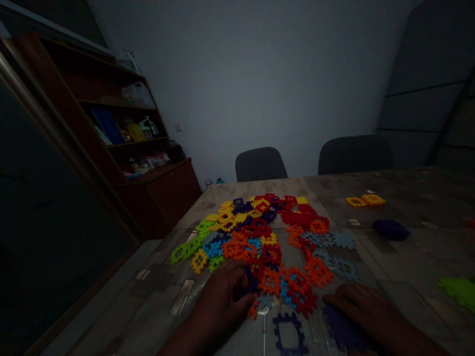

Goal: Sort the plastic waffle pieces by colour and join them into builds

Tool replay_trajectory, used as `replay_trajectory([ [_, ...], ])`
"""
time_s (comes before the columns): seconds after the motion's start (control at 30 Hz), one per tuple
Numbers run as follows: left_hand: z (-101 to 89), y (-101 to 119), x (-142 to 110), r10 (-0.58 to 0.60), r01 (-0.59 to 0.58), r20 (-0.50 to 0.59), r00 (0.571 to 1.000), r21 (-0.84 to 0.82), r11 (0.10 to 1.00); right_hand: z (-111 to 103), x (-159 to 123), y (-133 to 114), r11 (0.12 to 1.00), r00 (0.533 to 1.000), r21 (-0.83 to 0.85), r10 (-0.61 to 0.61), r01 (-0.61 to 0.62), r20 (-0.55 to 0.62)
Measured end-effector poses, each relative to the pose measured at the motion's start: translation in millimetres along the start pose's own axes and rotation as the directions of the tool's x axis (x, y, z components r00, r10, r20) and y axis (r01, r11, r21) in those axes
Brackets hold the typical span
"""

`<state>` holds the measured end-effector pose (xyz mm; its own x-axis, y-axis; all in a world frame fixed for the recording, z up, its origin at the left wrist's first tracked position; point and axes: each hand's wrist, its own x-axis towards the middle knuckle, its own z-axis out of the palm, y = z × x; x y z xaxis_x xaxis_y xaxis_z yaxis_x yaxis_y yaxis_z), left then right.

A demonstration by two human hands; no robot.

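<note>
A heap of flat interlocking plastic pieces [265, 232] in red, orange, yellow, green, blue and purple lies on the table [156, 287]. My left hand [226, 294] rests at the heap's near edge, fingers curled round a dark purple piece [249, 282]. My right hand [365, 309] lies low on the table to the right, fingers bent over a purple piece [343, 329]; its grip is hard to read in the dim light. A purple square frame piece [289, 336] sits between the hands.
Two yellow pieces [365, 200], a purple clump [390, 229] and a green piece [460, 290] lie apart on the right. Two dark chairs [260, 164] stand at the far edge. A wooden shelf unit [126, 143] fills the left.
</note>
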<state>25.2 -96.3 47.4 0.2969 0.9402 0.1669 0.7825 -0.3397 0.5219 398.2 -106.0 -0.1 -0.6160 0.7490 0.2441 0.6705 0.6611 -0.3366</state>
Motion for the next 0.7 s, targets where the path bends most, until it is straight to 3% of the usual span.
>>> replay_trajectory([
  [0.3,8.8,-2,0,-0.064,0.059,-0.032,0.997,-0.135,0.989,-6,1,-4,1.0,1.0,0.004,-0.001,0.001,-0.002],
  [0.43,6.5,-7,2,-0.091,0.076,-0.1,0.991,-0.15,0.986,-7,1,-5,0.999,1.0,0.035,-0.012,0.012,-0.013],
  [0.7,0.9,-18,3,-0.112,0.091,-0.131,0.985,-0.158,0.983,1,-3,4,1.0,0.999,0.0,-0.029,0.029,-0.029],
])
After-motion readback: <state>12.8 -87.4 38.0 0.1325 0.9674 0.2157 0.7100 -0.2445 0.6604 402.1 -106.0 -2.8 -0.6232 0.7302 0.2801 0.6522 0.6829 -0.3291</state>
